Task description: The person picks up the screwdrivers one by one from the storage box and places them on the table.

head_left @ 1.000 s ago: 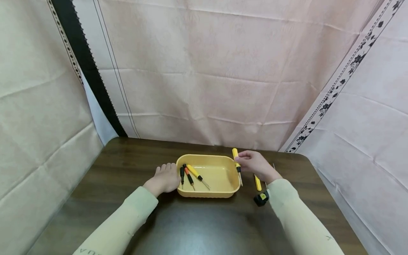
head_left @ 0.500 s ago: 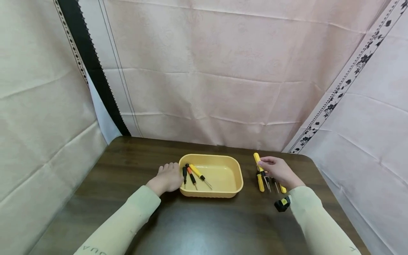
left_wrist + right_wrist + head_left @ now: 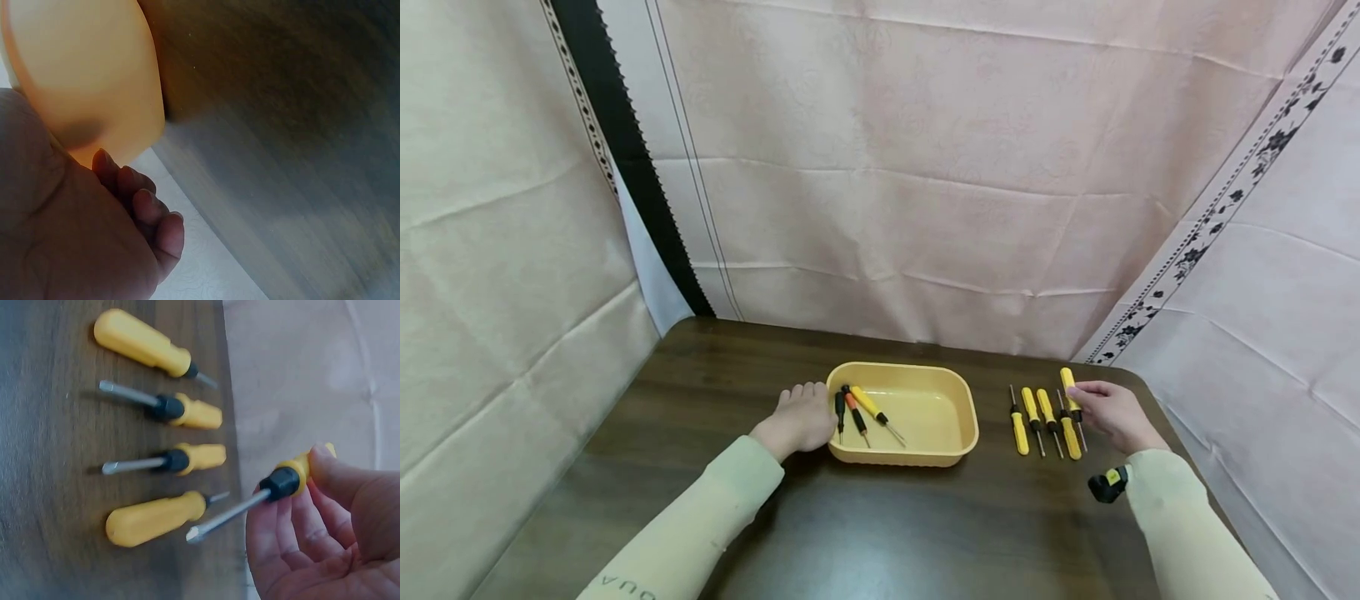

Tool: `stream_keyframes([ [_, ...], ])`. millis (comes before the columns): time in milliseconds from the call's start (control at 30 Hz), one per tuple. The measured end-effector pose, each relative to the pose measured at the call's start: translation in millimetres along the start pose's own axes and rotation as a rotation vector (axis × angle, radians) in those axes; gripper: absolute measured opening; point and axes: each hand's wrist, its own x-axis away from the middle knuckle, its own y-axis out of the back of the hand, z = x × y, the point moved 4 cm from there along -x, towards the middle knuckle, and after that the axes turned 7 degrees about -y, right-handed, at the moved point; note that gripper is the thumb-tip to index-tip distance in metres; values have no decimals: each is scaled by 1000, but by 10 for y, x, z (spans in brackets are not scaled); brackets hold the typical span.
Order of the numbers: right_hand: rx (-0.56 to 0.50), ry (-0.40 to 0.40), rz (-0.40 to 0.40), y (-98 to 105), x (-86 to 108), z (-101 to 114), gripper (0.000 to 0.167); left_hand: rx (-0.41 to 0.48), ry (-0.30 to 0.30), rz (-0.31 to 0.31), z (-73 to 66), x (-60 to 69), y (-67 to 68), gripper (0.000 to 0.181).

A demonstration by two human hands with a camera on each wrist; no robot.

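My right hand (image 3: 1116, 414) pinches a yellow-handled screwdriver (image 3: 283, 482) between thumb and fingers, its metal tip angled downward. It hovers at the right end of a row of several yellow screwdrivers (image 3: 1047, 406) lying on the table, some handle away from me, some handle toward me. On the left, my left hand (image 3: 808, 417) rests against the end of a yellow plastic tray (image 3: 942, 417), fingers extended; its thumb is hidden. Inside the tray, at its left, lie a black screwdriver (image 3: 840, 411), a red-and-black screwdriver (image 3: 854, 411) and a yellow-and-black screwdriver (image 3: 869, 405).
A small black box with a yellow-green label (image 3: 1108, 483) sits at my right wrist. The dark wooden table (image 3: 880, 533) ends at pale cloth hangings (image 3: 880, 208) behind and on both sides.
My right hand has carried the screwdriver rightward from the tray's right rim, across the row, to its far end. More of the row now shows. My left hand stays at the tray.
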Motion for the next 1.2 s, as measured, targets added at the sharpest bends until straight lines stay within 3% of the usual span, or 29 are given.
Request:
stream_keyframes([
  [200, 19, -58, -93, 91, -137, -299, 57, 4, 2, 18, -17, 10, 23, 37],
  [467, -7, -171, -134, 83, -256, -576, 53, 4, 5, 25, -25, 9, -9, 39],
  [600, 22, -209, -164, 71, -295, -633, 50, 3, 2, 20, -19, 4, -20, 40],
  [800, 124, -196, -199, 64, -283, -573, 48, 14, 11, 9, -13, 0, 0, 38],
  [1000, 217, -197, -190, 79, -213, -558, 42, 6, -1, 23, -18, -10, -33, 39],
  [1200, 179, -161, -90, 91, -272, -567, 34, 5, 2, 3, -11, -9, -8, 38],
])
